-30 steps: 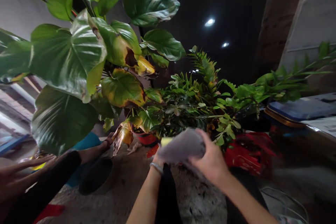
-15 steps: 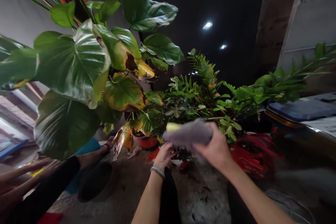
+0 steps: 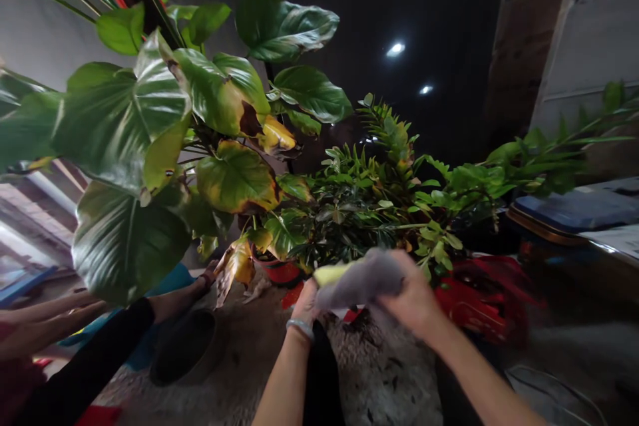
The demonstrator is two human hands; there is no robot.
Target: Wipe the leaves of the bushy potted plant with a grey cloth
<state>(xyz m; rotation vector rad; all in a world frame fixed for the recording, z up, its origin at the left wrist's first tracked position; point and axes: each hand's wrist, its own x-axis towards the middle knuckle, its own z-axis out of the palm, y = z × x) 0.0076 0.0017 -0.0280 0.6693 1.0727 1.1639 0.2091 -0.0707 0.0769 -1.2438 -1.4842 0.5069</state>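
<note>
Lowered since the frame half a second earlier, the right hand and its grey soft cloth had come down to meet the left hand, which had barely shifted. Right hand: clenched around the bunched cloth, pressing it over a pale yellow-green leaf whose tip alone showed at the cloth's left edge. Left hand: raised beneath leaf and cloth, a silver bracelet on its wrist; its fingers were hidden, so whether it gripped the leaf or merely backed it could not be told. Leaf and cloth sat low in front of the fine-leaved green bush, just right of a small red pot. Judged from this posture, a good wipe would call for a flat supporting palm below, light pressure above, and a stroke running from stem to tip, so that the blade is neither creased nor torn. Further out: a large-leaved plant with browning yellow patches at left, a red wrapped pot at right, a speckled grey floor, and, far left, another person's outstretched arms.
</note>
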